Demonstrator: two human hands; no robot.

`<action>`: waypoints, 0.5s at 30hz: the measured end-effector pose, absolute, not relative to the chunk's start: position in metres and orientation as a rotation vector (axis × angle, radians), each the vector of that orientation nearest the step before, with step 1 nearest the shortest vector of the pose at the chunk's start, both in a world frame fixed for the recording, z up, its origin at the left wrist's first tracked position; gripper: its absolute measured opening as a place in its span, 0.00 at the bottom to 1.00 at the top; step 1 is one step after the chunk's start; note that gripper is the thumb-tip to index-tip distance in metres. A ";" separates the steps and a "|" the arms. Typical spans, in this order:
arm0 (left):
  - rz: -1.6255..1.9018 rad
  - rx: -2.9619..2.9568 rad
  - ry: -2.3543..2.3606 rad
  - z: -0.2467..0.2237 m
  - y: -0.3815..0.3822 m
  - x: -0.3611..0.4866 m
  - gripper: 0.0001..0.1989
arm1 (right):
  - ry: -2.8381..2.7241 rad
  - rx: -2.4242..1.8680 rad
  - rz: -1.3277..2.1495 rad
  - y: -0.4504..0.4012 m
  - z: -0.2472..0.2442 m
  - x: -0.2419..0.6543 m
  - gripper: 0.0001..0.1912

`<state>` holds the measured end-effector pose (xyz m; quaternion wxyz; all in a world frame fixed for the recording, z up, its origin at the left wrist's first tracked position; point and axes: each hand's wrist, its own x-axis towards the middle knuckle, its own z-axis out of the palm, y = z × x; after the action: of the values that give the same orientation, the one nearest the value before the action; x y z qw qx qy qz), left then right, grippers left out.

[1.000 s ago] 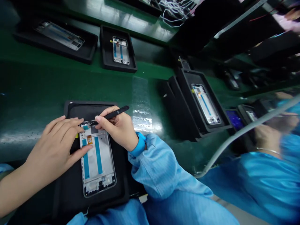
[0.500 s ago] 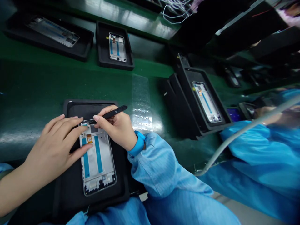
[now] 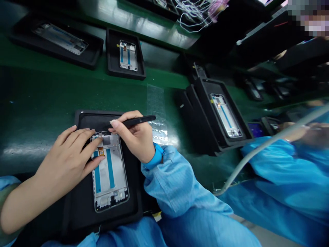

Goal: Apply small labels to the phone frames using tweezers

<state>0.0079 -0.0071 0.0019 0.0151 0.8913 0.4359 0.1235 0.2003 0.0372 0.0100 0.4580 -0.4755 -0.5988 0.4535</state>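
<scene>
A silver phone frame (image 3: 117, 175) with two blue strips and a small orange connector lies in a black foam tray (image 3: 133, 209) close to my body. My left hand (image 3: 68, 156) rests over the frame's upper left, its fingers spread, with fingertips on the top edge and the thumb beside the connector. My right hand (image 3: 136, 137) is closed around a black pen-like tool (image 3: 142, 120) just above the frame's top right corner. The tool's working tip is hidden by my fingers.
Two black trays (image 3: 111, 70) with phone frames lie at the back left. Stacked trays (image 3: 221, 145) with another frame stand to the right. A grey cable (image 3: 257, 147) crosses before a person in blue sleeves (image 3: 272, 154). White wires (image 3: 191, 17) lie at the top.
My right hand has moved slightly up and right, and the tool now lies flatter. My left hand stays on the frame. The whole view has shifted a little.
</scene>
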 end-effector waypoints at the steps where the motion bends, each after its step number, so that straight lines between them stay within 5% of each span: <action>1: 0.388 2.781 1.360 0.001 -0.007 0.008 0.22 | -1.472 -1.161 1.116 0.040 0.010 0.200 0.11; 15: 0.405 2.775 1.405 0.000 -0.008 0.011 0.26 | -1.580 -1.129 1.256 0.047 -0.003 0.200 0.10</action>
<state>0.0114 -0.0084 -0.0005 0.0027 0.8847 0.4479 0.1290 0.2003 0.0469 -0.0028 0.4028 -0.4467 -0.6253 0.4972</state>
